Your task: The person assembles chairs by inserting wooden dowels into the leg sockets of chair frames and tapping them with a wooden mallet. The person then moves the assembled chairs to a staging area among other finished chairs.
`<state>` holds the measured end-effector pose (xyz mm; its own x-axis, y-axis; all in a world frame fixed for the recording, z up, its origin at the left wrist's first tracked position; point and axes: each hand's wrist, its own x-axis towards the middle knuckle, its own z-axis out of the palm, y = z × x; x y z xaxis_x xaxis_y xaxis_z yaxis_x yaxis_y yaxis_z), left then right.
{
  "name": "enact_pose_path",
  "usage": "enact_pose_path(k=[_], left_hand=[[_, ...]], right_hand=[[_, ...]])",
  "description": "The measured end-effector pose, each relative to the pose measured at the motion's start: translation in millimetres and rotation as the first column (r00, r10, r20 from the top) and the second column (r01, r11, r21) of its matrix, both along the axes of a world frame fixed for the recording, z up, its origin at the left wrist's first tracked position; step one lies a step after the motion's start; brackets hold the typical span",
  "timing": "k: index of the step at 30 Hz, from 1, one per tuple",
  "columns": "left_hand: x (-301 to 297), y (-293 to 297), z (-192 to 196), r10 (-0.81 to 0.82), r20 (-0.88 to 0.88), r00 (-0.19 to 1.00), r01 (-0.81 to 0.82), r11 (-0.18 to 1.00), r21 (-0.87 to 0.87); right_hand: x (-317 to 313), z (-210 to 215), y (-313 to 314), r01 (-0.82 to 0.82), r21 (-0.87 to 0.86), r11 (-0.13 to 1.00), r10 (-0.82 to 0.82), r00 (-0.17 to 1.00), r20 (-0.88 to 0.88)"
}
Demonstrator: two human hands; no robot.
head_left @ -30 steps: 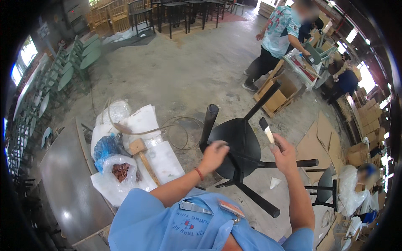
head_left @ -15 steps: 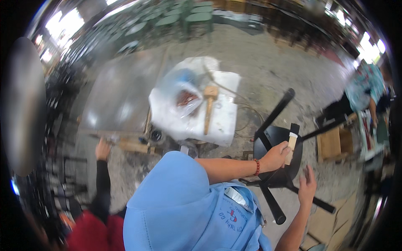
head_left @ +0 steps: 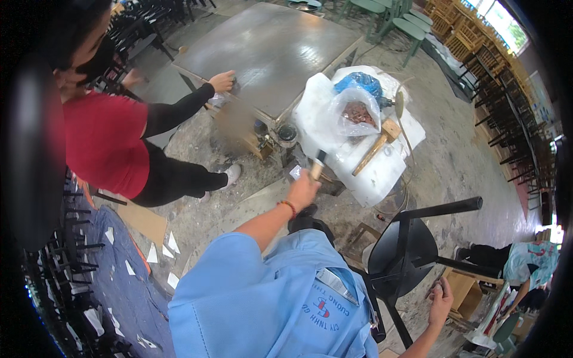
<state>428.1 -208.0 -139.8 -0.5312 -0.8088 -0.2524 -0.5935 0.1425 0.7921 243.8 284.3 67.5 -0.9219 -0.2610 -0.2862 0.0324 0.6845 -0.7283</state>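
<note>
Brush (head_left: 318, 165) clasped in my left hand (head_left: 303, 191); right hand (head_left: 440, 300) loosely curled, apparently empty, near black chair (head_left: 421, 256). If I swing low, bristles could smear white sheet (head_left: 382, 179).

Brush (head_left: 317, 169): pale wooden handle, matt; dark bristles. Black chair (head_left: 412, 250): smooth, low-sheen finish. Mallet (head_left: 374, 149): bare-looking wood. Clear bag (head_left: 344, 126): thin plastic — creased, shiny. Counter (head_left: 268, 51): smooth grey top, glossy under reflected light — material undetermined. Floor (head_left: 436, 143): stained, worn concrete. Shirt (head_left: 233, 274): matt blue cloth, lightly wrinkled.
</note>
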Motion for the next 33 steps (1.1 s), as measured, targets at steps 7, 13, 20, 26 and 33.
enact_pose_path(k=[7,13,20,26,33], left_hand=[[27,-142,-45,0.096,0.346,0.933,-0.035,0.983,-0.178],[28,-165,-55,0.118,0.345,0.931,-0.043,0.975,-0.216],[25,-177,-55,0.128,0.301,0.945,-0.074,0.98,-0.184],[23,-185,-61,0.107,0.26,0.96,-0.047,0.973,-0.227],[19,-195,-60,0.088,0.286,0.954,-0.028,0.978,-0.209]], right_hand=[[-35,44,-96,-0.195,0.101,0.976,0.198,0.98,-0.029],[-48,56,-186,-0.412,0.256,0.875,0.444,0.892,-0.08],[-46,51,-266,-0.504,0.313,0.805,0.537,0.843,-0.023],[-41,44,-307,-0.588,0.333,0.737,0.629,0.777,-0.02],[-39,25,-319,-0.59,0.387,0.709,0.625,0.779,0.044]])
